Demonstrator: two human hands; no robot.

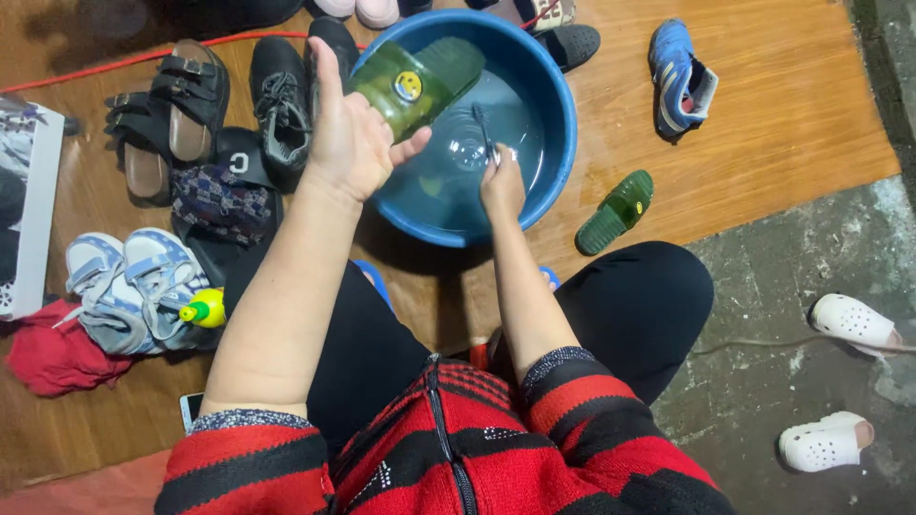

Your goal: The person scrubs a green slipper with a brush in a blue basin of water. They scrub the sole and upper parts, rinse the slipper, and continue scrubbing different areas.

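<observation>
Gripping a green slipper (415, 86) over the blue basin (558, 114), the left hand (348, 143) is clenching its wet, likely slippery rubber sole; the right hand (501, 181) is clasping a brush (482, 133) above the water

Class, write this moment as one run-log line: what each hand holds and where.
left hand: grip on green slipper over blue basin | right hand: grip on brush in water | second green slipper: on floor
</observation>
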